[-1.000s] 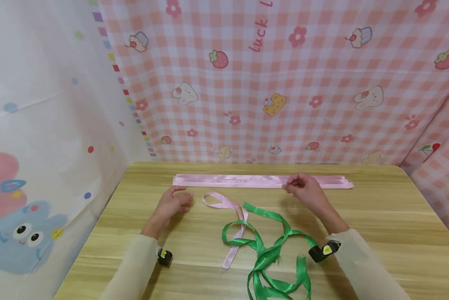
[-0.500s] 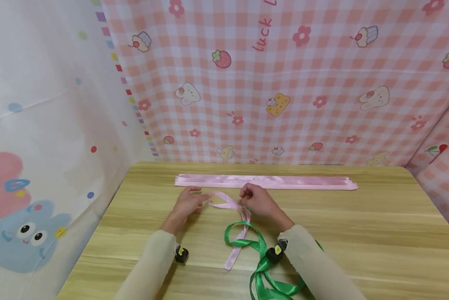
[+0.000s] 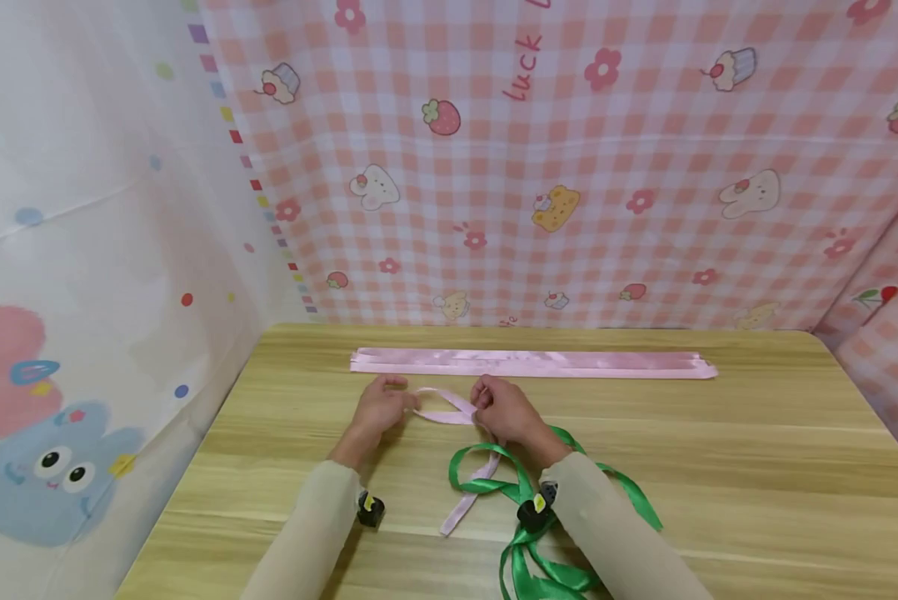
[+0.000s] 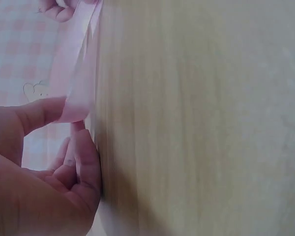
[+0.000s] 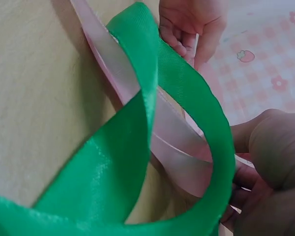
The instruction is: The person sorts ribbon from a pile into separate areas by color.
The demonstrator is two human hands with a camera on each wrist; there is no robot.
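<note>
A narrow pink satin ribbon (image 3: 446, 417) forms a loop between my two hands, its tail (image 3: 460, 513) trailing toward me on the table. At the loop's left end my left hand (image 3: 380, 410) pinches it; in the left wrist view the thumb and a fingertip meet at the folded ribbon (image 4: 78, 105). My right hand (image 3: 506, 410) pinches the pink ribbon where the loop's strands come together. Beneath the right wrist lies a tangled green satin ribbon (image 3: 527, 568). In the right wrist view, a green ribbon loop (image 5: 221, 132) crosses in front of the pink one, hiding part of the right fingertips.
Along the back of the wooden table (image 3: 764, 467), a row of flat pink ribbon strips (image 3: 569, 365) lies straight, left to right. A pink checked cloth (image 3: 494, 167) hangs behind the table, and a white printed cloth (image 3: 104, 167) hangs at the left.
My right hand has come left from over the flat pink strips and now pinches the looped pink ribbon. The left hand has shifted right to the loop's end, and the loop has spread wider.
</note>
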